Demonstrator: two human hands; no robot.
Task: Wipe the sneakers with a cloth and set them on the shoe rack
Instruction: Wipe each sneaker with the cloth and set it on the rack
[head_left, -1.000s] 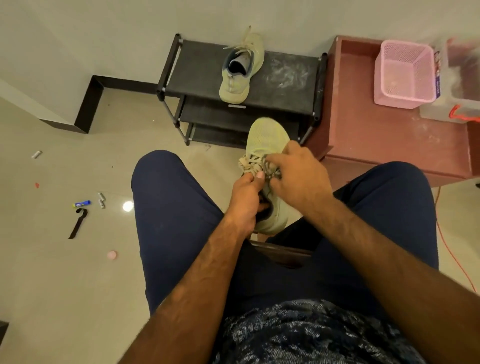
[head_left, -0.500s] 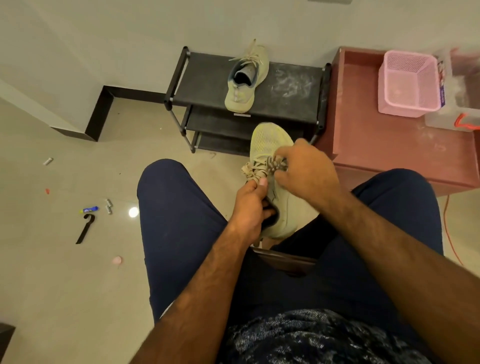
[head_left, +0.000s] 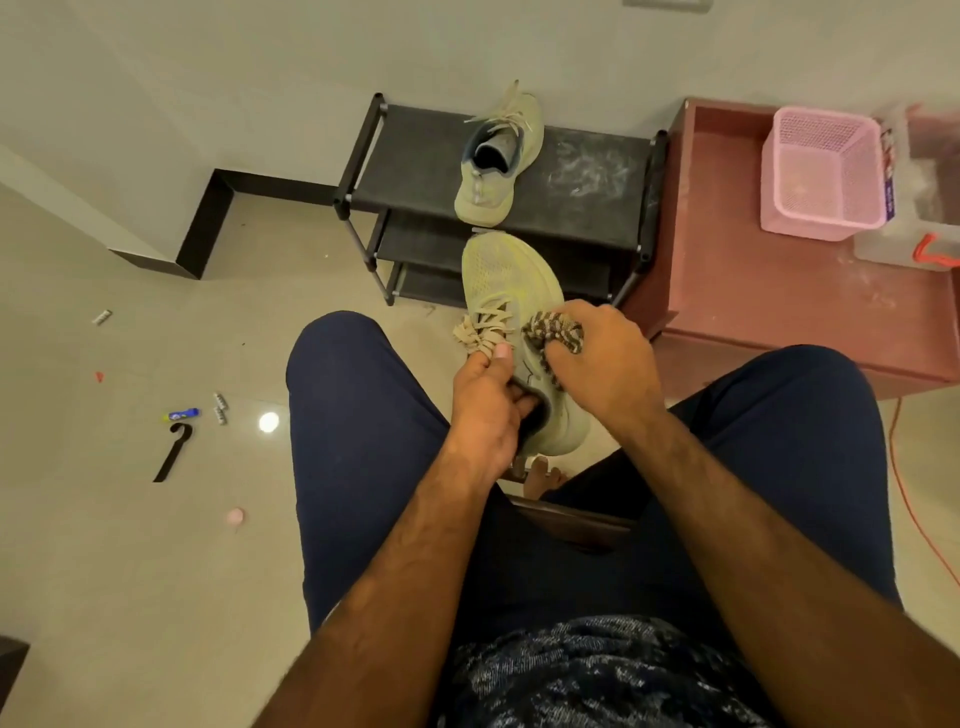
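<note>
Sneaker (head_left: 511, 291) gripped at collar by left hand (head_left: 485, 415), fingers curled inside; right hand (head_left: 608, 364), forearm extended, pressing bunched cloth (head_left: 553, 332) against its side.

One sneaker (head_left: 493, 171) sits on the shoe rack (head_left: 415, 171). Before it, the other sneaker (head_left: 511, 280) is between both hands, the cloth (head_left: 553, 332) on its right.
</note>
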